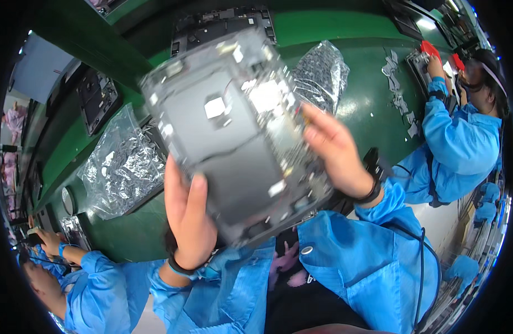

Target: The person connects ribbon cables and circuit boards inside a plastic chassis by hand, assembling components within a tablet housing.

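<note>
While it is lifted clear above the green worktop (345, 106), the grey rectangular open-backed device panel (234, 133) sits between both hands: left hand (188, 214) clasps its lower-left edge, right hand (337, 150) grips its right edge.

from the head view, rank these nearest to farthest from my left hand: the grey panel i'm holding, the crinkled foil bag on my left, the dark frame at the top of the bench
1. grey panel: gripped by the left hand at its lower left edge.
2. crinkled foil bag: on the green bench, just to the left.
3. dark frame: flat at the bench's far top edge.
</note>
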`<state>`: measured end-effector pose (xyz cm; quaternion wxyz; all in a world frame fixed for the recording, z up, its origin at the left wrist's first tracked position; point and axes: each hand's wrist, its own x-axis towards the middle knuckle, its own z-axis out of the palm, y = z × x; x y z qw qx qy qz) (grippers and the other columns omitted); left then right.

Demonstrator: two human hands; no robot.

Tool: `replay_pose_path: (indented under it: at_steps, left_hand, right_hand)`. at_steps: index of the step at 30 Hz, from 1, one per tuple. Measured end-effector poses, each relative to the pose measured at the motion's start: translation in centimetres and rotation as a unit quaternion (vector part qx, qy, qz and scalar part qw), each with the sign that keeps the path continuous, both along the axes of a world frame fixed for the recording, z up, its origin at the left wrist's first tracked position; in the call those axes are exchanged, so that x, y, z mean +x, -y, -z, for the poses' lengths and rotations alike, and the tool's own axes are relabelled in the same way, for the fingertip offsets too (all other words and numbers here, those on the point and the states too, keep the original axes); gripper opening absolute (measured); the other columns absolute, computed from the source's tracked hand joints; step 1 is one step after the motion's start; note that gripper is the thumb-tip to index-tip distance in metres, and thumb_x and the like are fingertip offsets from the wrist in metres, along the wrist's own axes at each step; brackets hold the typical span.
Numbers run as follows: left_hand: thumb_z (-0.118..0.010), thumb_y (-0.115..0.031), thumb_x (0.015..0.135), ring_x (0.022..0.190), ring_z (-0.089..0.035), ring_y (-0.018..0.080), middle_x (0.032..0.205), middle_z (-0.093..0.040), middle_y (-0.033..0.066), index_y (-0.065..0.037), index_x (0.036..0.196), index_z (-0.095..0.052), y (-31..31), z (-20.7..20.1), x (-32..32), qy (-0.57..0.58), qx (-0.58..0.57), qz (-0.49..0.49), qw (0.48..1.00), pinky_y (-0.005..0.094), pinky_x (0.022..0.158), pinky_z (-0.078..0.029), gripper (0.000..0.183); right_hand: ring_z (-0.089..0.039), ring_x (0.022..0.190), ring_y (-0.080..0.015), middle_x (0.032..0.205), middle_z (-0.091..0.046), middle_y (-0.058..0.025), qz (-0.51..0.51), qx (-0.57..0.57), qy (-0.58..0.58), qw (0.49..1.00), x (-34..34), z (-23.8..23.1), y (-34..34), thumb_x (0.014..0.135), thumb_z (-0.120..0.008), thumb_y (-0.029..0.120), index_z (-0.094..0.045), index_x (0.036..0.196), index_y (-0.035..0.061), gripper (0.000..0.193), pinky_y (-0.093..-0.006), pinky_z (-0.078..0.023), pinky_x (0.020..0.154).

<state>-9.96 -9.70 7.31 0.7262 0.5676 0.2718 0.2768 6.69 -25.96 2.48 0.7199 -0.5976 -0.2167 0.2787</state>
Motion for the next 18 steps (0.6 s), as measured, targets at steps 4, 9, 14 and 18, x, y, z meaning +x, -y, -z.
replay_pose_path:
  at_steps: [4,9,14,18]
  left_hand:
    - [-0.048,-0.012,0.097,0.130,-0.045,0.0286,0.142,-0.043,0.0220,0.010,0.143,-0.029,-4.3,0.0,5.3,0.065,-0.165,0.092,0.980,0.0380,0.111,-0.034,0.055]
    - [-0.049,-0.005,0.093,0.134,-0.040,0.0352,0.145,-0.036,0.0292,0.012,0.142,-0.027,-7.3,1.4,7.1,0.089,-0.272,0.128,0.950,0.0429,0.116,-0.030,0.057]
    - [-0.048,-0.004,0.093,0.135,-0.038,0.0358,0.146,-0.033,0.0297,0.011,0.143,-0.025,-8.2,2.9,5.4,0.089,-0.276,0.108,0.951,0.0429,0.116,-0.031,0.057]
    - [-0.048,-0.002,0.091,0.135,-0.038,0.0365,0.147,-0.031,0.0299,0.011,0.144,-0.023,-8.5,2.0,6.8,0.095,-0.292,0.095,0.947,0.0436,0.116,-0.032,0.060]
  right_hand:
    - [-0.060,0.109,-0.0135,0.124,-0.062,-0.0080,0.012,-0.023,0.037,0.999,12.2,-0.4,-0.9,0.095,-0.055,0.013,-0.048,0.136,-0.0043,0.045,-0.0275,-0.045,0.098]
    - [-0.067,0.092,-0.0141,0.114,-0.066,-0.0101,-0.004,-0.040,-0.003,0.999,32.3,1.7,0.8,0.099,-0.046,0.011,-0.048,0.133,-0.0052,0.038,-0.0276,-0.056,0.083]
    - [-0.067,0.094,-0.0227,0.113,-0.066,-0.0135,0.049,-0.102,-0.052,0.992,42.5,5.2,-0.8,0.096,-0.048,0.010,-0.054,0.128,-0.0037,0.035,-0.0378,-0.055,0.086]
    - [-0.063,0.107,-0.0247,0.111,-0.068,-0.0139,0.153,-0.297,0.215,0.918,51.0,8.4,0.3,0.089,-0.055,0.011,-0.061,0.121,-0.0033,0.035,-0.0348,-0.049,0.091]
